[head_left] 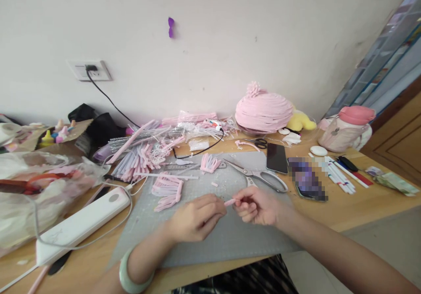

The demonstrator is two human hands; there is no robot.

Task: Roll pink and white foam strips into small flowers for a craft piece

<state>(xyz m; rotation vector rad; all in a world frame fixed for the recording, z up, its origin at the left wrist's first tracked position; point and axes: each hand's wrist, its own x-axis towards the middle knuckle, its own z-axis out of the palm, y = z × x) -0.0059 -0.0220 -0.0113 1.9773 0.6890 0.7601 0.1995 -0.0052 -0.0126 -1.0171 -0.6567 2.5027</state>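
Left wrist: green bangle worn, near the desk edge. Left hand: palm down, fingers bunched, one end of a short pink fuzzy piece pinched at the tips. Right hand: other end pinched between thumb and index, remaining fingers curled. Piece held above the grey mat, only a short length exposed; whether it is bent or twisted under the fingertips cannot be told.

Handling: grip best kept close to both ends, force applied slowly and evenly, so kinks and crushed pile are avoided. One end should be held firm while the other is turned or shaped. Forearms best kept low for steadiness.

Scissors laid beyond the right hand, blades pointed away; the handles should be given room. Pink-and-white looped bundle left of them, smaller bundle farther out; sleeves and wrists to be kept off both. Loose stems piled farther left. Pink domed piece set by the wall.
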